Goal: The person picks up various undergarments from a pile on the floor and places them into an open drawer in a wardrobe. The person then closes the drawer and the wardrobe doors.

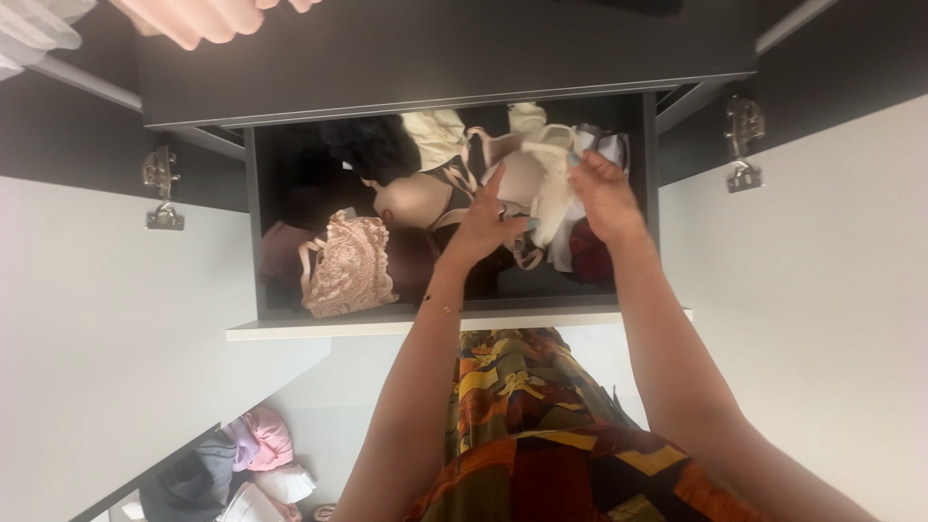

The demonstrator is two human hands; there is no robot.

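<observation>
Nearest you hangs your patterned skirt (541,425), with the white drawer front (387,327) just beyond it. Your left hand (483,227) reaches into the dark drawer (253,232), fingers curled and pinching the lower edge of the cream bra (536,179). Your right hand (604,193) is closed on the same bra's upper right side, so it hangs stretched between both hands, its long axis running left to right above the pile. A pink lace garment (348,261) lies well to the left; farther back sit a beige bra (411,198) and black underwear (372,145).
</observation>
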